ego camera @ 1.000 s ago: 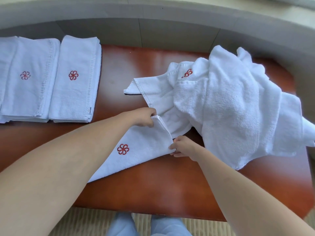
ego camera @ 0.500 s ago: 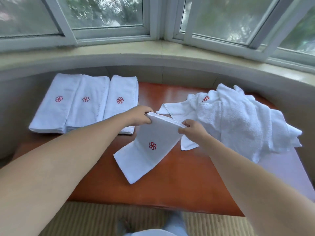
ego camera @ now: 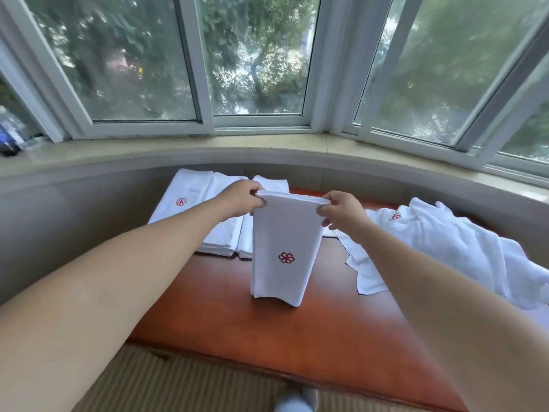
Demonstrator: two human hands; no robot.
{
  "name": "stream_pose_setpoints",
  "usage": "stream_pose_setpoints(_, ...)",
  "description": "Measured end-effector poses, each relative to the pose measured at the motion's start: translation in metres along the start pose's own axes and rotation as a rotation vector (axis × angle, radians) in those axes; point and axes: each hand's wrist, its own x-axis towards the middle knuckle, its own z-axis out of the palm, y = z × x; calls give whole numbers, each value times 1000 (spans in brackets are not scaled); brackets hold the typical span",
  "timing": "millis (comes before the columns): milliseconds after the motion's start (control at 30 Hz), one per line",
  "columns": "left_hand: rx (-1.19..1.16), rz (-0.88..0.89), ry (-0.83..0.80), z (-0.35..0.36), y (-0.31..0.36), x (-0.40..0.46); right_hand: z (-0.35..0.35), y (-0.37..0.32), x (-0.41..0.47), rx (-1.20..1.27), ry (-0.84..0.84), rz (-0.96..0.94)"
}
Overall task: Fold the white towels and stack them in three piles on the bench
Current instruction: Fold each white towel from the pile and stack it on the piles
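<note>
1. Two hands hold one folded white towel (ego camera: 285,248) up above the bench: the left hand (ego camera: 242,197) pinches its upper left corner and the right hand (ego camera: 341,212) pinches its upper right corner, fingers curled over the top fold.
2. That towel hangs straight down as a narrow panel, a red flower emblem (ego camera: 286,257) facing the camera, its lower edge close over the wood; whether it touches the surface cannot be told.
3. Three piles of folded towels (ego camera: 205,212) lie side by side at the far left of the bench, long sides touching; the leftmost shows a red emblem, and the rightmost is partly hidden behind the hanging towel and the left hand.
4. On the right, a loose heap of unfolded towels (ego camera: 445,248) sprawls over the bench, one flat corner reaching toward the middle and one small red emblem showing near the far side.
5. The bench (ego camera: 297,337) is glossy reddish-brown wood, its near edge running above a beige striped floor covering (ego camera: 178,385).
6. Behind the bench a curved grey wall rises to a pale stone windowsill (ego camera: 267,144).
7. Above the sill a bay of white-framed windows (ego camera: 208,69) looks out on green trees.
</note>
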Motion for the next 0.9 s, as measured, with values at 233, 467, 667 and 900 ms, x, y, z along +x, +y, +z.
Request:
stream_pose_setpoints(233,-52,-37,56,-39,-15,7,22,-34,25,5,47,-81)
stream_pose_setpoints(467,-57,-61,83,-58,-25,61,39,-48,78,30,100,-80)
stream_pose_setpoints(667,-35,-93,118,-60,-34,120,46,-47,141,12,114,-78)
stream_pose_setpoints(900,-63,-93,176,-57,-49,186,52,-43,204,50,126,-42)
